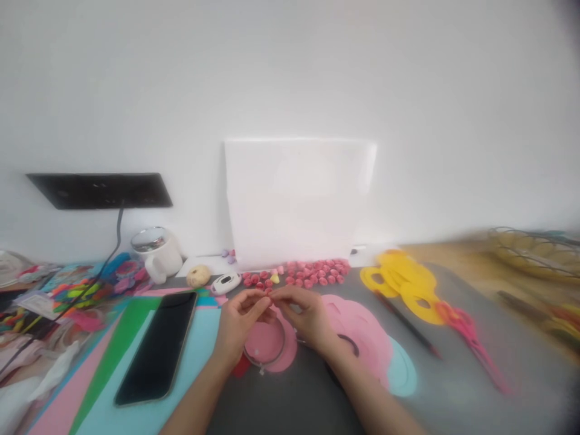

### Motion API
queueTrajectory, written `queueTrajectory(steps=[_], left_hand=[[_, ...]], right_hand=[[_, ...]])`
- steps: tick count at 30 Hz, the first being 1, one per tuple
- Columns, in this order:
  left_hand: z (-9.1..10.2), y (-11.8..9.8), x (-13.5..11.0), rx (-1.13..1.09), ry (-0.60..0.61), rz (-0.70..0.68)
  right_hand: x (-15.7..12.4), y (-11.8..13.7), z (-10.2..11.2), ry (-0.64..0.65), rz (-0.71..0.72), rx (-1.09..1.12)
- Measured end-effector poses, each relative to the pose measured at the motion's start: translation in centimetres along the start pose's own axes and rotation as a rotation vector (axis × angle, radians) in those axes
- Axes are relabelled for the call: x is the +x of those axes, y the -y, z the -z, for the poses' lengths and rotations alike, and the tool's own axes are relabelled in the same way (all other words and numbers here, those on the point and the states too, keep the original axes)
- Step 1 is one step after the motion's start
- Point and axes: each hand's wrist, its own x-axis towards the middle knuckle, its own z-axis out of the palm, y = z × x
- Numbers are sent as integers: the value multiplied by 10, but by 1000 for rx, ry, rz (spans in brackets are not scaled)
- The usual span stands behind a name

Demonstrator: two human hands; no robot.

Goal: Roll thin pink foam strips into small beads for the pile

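My left hand (243,319) and my right hand (304,317) meet at the fingertips over the dark mat. Both are closed in a pinch around something tiny and reddish, too blurred to name. Below them lies a pink round piece (289,353) with a thin metallic ring (281,350) on it. A bit of red (240,366) shows beside my left wrist. Just beyond my fingers, many small red coiled pieces (312,273) lie in a cluster, with a small yellow piece (275,277) among them. Pink scalloped cutouts (369,329) sit beside my right forearm, partly covered by it.
On the left are a phone (156,350) on coloured paper sheets (102,356), a white mug (162,257) and assorted small items. Yellow cutouts (405,281), a dark pencil (410,326) and pink scissors (475,344) lie right. A white board (299,202) leans on the wall.
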Motion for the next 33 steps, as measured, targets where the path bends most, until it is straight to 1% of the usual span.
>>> queueTrajectory(steps=[4,8,11,14,15,18,21,25,29,33], left_hand=[[0,2,0,-9,19,14],[-1,2,0,-15,-1,1],[-1,1,0,-9,-4,-16],[-1,0,-1,47,-9,-33],[-1,-1,-1,65,-6,-37],[0,0,-1,89,3,-46],[1,2,0,73,-39,-51],[2,4,2,45,-97,-73],[1,1,1,90,-83,-89],[-2,-1,-2,173,-42,-139]], right_hand=[[-1,0,0,24,-59,-23],[-1,1,-1,9,-108,41],[0,0,-2,-46,-203,96],[1,1,-2,-112,-313,133],[2,2,-2,-102,-342,158],[5,10,0,-20,-424,288],[8,16,2,-10,-485,407],[9,16,3,12,-511,472],[8,14,4,21,-494,478],[8,13,3,-40,-512,458]])
